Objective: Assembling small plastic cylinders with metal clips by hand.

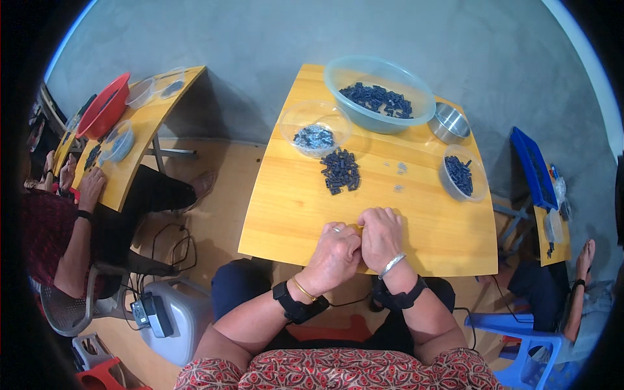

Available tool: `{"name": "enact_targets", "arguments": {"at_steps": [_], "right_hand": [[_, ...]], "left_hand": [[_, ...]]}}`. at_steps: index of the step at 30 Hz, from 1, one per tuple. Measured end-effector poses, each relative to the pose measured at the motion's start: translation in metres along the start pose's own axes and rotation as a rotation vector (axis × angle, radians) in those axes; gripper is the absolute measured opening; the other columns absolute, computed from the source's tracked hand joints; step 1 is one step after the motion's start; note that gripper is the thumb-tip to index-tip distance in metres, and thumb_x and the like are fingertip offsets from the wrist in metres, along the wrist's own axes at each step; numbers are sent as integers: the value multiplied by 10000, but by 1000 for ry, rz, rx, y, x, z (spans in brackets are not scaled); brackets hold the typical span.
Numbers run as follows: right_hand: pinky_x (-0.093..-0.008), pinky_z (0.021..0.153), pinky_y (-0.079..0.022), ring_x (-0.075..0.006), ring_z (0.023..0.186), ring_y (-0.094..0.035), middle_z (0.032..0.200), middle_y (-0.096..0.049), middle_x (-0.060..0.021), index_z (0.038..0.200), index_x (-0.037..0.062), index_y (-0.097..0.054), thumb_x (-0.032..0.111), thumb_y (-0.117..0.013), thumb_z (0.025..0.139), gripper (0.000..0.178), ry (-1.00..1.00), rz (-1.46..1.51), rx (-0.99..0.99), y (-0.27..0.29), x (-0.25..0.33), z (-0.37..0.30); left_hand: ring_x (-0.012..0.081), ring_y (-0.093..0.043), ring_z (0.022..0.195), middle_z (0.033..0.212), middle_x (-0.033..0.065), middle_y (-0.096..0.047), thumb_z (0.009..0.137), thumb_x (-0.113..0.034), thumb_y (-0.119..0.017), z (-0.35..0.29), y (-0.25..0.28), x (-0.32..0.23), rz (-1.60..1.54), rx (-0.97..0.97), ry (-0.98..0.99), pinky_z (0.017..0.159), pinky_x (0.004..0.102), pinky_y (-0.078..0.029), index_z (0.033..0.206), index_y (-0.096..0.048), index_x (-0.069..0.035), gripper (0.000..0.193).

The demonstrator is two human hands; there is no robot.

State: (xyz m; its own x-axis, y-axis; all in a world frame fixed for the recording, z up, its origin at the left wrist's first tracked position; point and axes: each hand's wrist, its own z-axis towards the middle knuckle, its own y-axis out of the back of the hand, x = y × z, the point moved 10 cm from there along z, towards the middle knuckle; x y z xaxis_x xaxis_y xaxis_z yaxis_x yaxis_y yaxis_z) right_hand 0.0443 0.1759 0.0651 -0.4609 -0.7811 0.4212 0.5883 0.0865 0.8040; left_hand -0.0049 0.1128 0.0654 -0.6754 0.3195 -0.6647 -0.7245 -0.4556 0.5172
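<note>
At the near edge of the yellow table [292, 214], my left hand [333, 255] and my right hand [381, 238] meet with fingers curled in. Whatever is pinched between them is hidden behind the knuckles. Just beyond lies a loose pile of small black plastic pieces [340, 171]. A few tiny silvery metal pieces [401, 169] are scattered to its right. Behind the pile stands a clear round tub [286, 127] with small shiny pieces inside. Another clear tub [481, 170], at the right edge, contains more black pieces.
A large pale-blue basin [383, 125] of black pieces and a round metal tin [450, 123] stand at the back. On the left, a person works at another table with a red basin [107, 107]. A second person sits at right near a blue tray [533, 166]. Cables [179, 244] lie on the floor.
</note>
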Motion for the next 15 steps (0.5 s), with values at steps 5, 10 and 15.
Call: {"name": "enact_targets", "arguments": {"at_steps": [5, 10, 15], "right_hand": [[-397, 693, -304, -289, 771, -435, 752, -487, -95, 734, 94, -500, 87, -465, 686, 59, -24, -42, 20, -2, -2, 1], [-390, 701, -295, -286, 769, -432, 748, -482, -93, 752, 93, -493, 91, -462, 686, 72, -32, -83, 15, 0, 1, -1], [-376, 718, -369, -261, 766, -498, 784, -537, -112, 854, 61, -524, 73, -456, 790, 94, -24, 75, -102, 4, -7, -1]], "left_hand": [[267, -495, 650, 632, 86, -503, 564, 43, -570, 1, -2, 1, -14, -11, -22, 707, 344, -372, 601, -505, -43, 114], [269, -475, 631, 617, 86, -485, 533, 36, -567, 1, -1, -1, 70, 7, -7, 713, 344, -365, 578, -488, -43, 121], [227, -499, 615, 638, 75, -519, 634, 14, -611, 1, 10, 5, -67, -74, 99, 641, 317, -392, 640, -544, -17, 75]]}}
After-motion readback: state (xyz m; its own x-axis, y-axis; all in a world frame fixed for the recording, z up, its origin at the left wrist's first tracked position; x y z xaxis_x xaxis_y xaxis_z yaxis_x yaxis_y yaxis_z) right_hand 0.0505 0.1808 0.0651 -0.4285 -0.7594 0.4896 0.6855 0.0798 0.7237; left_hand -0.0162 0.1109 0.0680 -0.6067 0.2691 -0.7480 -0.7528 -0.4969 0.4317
